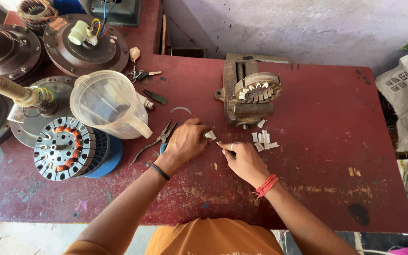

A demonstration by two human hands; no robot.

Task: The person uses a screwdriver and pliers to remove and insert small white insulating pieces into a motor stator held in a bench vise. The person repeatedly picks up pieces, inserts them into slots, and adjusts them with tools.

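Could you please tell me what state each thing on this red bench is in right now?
left hand: pinching a small white paper piece.
right hand: fingertips on the table, beside the left.
paper pieces: loose pile, folded.
stator ring: sitting on the rusty vise, paper in some slots.
pliers: lying flat, unheld.
plastic jug: upright, looks empty.
wound stator: lying flat.
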